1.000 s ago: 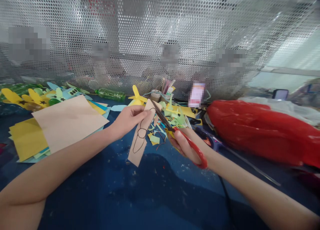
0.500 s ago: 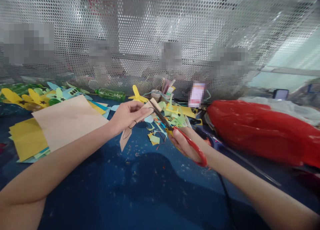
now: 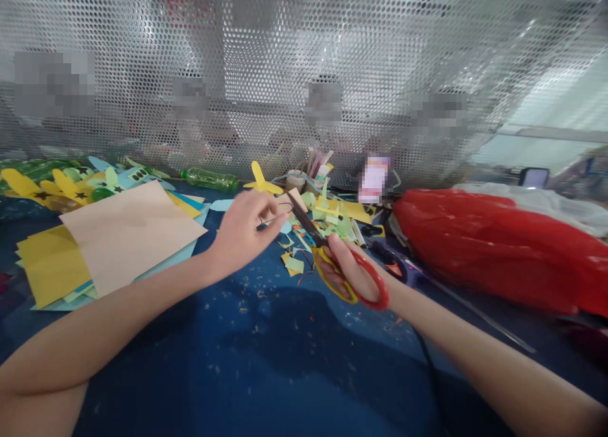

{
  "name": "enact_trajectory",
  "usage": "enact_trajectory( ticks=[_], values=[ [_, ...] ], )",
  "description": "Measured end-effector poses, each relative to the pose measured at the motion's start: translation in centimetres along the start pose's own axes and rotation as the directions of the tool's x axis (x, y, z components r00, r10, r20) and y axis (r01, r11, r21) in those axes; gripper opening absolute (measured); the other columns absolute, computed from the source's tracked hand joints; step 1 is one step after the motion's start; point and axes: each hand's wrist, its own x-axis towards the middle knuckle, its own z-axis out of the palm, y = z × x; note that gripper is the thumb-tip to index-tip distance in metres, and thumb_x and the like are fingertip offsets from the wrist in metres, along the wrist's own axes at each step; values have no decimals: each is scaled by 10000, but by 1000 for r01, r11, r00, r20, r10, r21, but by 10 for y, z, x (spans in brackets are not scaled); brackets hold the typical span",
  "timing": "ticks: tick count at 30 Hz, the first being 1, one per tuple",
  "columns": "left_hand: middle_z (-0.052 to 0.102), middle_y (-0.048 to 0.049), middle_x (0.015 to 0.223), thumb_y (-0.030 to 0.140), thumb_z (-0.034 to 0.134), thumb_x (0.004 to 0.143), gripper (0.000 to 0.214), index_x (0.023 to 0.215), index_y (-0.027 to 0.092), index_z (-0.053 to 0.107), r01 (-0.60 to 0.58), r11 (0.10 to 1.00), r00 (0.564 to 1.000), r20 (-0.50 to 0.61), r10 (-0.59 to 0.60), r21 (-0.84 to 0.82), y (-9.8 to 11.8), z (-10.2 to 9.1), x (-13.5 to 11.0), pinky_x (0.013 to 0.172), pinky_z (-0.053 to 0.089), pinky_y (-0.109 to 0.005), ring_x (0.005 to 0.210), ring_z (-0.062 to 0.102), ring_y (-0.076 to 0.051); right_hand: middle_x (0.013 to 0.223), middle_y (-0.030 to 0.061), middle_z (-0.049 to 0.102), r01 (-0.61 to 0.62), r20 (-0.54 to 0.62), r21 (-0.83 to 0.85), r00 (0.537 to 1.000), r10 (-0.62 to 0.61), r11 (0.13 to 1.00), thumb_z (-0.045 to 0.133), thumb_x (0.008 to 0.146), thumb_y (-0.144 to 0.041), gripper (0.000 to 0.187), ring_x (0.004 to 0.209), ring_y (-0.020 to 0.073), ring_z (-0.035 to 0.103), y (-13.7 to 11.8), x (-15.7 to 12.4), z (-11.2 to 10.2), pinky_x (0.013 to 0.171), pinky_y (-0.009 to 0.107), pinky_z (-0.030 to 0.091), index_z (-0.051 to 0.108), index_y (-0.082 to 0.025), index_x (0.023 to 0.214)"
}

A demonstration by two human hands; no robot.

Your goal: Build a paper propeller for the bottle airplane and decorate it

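Left hand (image 3: 244, 231) hides most of paper strip (image 3: 299, 200).

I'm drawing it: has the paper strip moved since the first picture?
Yes, the paper strip tilted: its lower end, once lower than the yellow scrap, swung up-left, hidden by the left hand.

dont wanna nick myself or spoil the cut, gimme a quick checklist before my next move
1. Left hand gripping the pale pink, black-outlined paper strip: ok.
2. Right hand in the dark-bladed scissors with red and yellow handles: ok.
3. Left thumb well clear of the blades: not ok, its tip is close.
4. Whole outline visible: not ok, left hand covers much of it.
5. Blades exactly on the line: cannot tell.
6. Shiny red plastic bag apart from scissors: ok.
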Motion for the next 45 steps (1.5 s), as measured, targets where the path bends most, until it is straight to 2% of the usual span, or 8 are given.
enact_trajectory(
  ticks=[5, 8, 12, 17, 24, 32, 39, 45],
  values=[
    [587, -3, 656, 493, 417, 961, 351, 798, 199, 521, 384, 852, 831, 535, -151, -356, 10, 21, -18, 575, 415, -271, 589, 548, -139, 459, -76, 325, -28, 34, 193, 999, 22, 981, 254, 817, -832, 640, 321, 69, 308, -2, -2, 9, 284, 197, 276, 334, -233, 603],
    [537, 49, 623, 547, 496, 918, 332, 915, 222, 431, 557, 590, 802, 564, -198, -584, 6, 30, -20, 535, 444, -249, 537, 557, -122, 453, -68, 326, 44, 40, 192, 998, -53, 980, 167, 797, -863, 686, 322, 73, 317, 0, -7, 15, 295, 208, 292, 344, -233, 593],
    [454, 78, 606, 584, 576, 872, 412, 819, 211, 410, 516, 356, 855, 445, -267, -779, 5, 29, -15, 478, 408, -210, 488, 521, -81, 448, -64, 328, 96, 20, 200, 995, -102, 975, 124, 774, -885, 715, 323, 75, 324, 6, -11, 21, 305, 218, 314, 355, -234, 589],
    [387, 71, 552, 567, 570, 890, 472, 651, 186, 427, 403, 402, 909, 306, -284, -822, 3, 24, -10, 470, 388, -206, 471, 488, -61, 449, -70, 327, 76, 17, 209, 997, -81, 975, 185, 799, -864, 689, 334, 67, 326, 9, -11, 23, 309, 202, 288, 361, -226, 604],
    [520, 69, 640, 464, 623, 882, 277, 924, 215, 510, 327, 491, 926, 169, -338, -807, -3, 26, -10, 490, 423, -201, 515, 519, -72, 475, -70, 326, 52, 7, 191, 998, -55, 980, 243, 800, -858, 670, 346, 52, 299, 10, -11, 27, 310, 193, 267, 333, -225, 597],
    [563, 39, 756, 446, 687, 831, 413, 1107, 222, 477, 402, 387, 878, 230, -420, -830, 4, 19, -6, 513, 459, -210, 561, 559, -86, 464, -62, 328, 42, -10, 176, 999, -41, 983, 223, 807, -854, 674, 343, 64, 309, 14, -10, 26, 309, 214, 287, 342, -232, 577],
    [567, -88, 1107, 420, 733, 795, 528, 1206, 189, 496, 554, 421, 753, 217, -621, -718, -1, 25, -5, 572, 511, -240, 728, 592, -127, 446, -51, 326, 17, 7, 111, 1000, -18, 994, 280, 800, -851, 664, 343, 75, 326, 4, -12, 26, 337, 242, 287, 360, -238, 559],
    [648, -11, 919, 315, 769, 742, 318, 1009, 206, 633, 365, 287, 825, 165, -540, -886, -5, 26, -4, 673, 524, -246, 743, 601, -117, 465, -55, 330, 8, 15, 148, 1000, -10, 989, 313, 813, -831, 641, 344, 78, 335, 4, -11, 26, 337, 245, 279, 361, -238, 574]
  ],
)
